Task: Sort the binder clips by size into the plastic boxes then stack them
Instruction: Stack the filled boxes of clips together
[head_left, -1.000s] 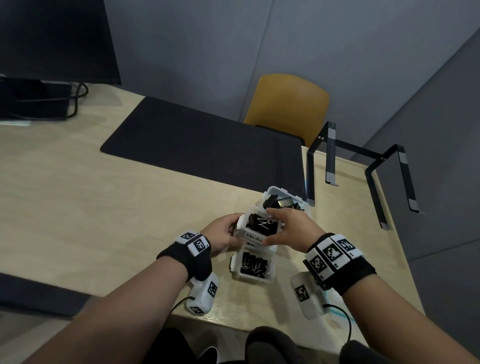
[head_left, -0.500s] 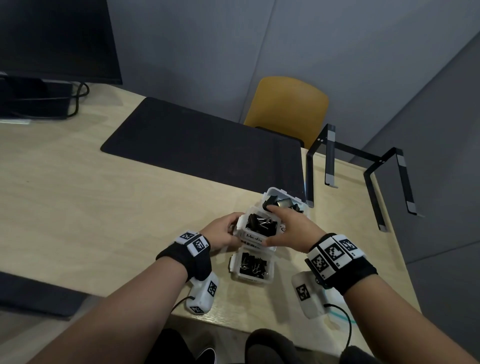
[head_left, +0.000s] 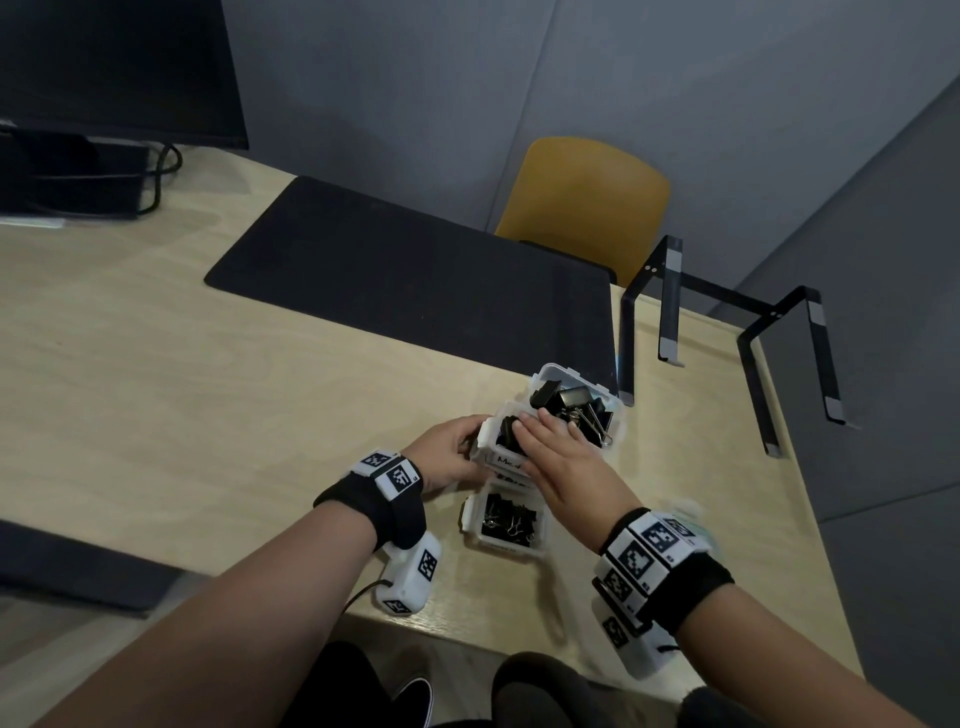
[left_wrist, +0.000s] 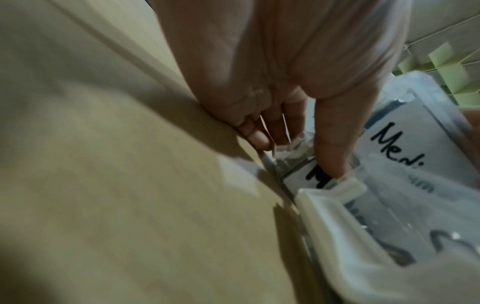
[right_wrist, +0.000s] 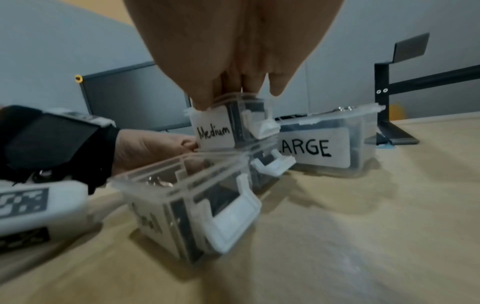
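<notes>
A clear plastic box labelled Medium (head_left: 491, 446) (right_wrist: 213, 131) sits stacked on another clear box (right_wrist: 262, 164); black binder clips show inside. My right hand (head_left: 550, 447) (right_wrist: 233, 92) lies flat on top of the Medium box, fingers straight. My left hand (head_left: 452, 457) (left_wrist: 296, 154) grips the stack's left side, thumb on the lower box's front label. The box marked LARGE (head_left: 576, 405) (right_wrist: 324, 148), with big clips, stands just behind. A box of small clips (head_left: 506, 522) (right_wrist: 192, 205) stands open-topped just in front.
The boxes stand near the right front of a light wooden table (head_left: 208, 415). A black mat (head_left: 415, 291) lies behind them, a black metal stand (head_left: 727, 332) to the right. A monitor (head_left: 104, 67) is at the far left, a yellow chair (head_left: 587, 202) beyond the table.
My right hand has left the Medium box's right side and slid left across its top, fingers now flat. The left hand has stayed at the stack's left side.
</notes>
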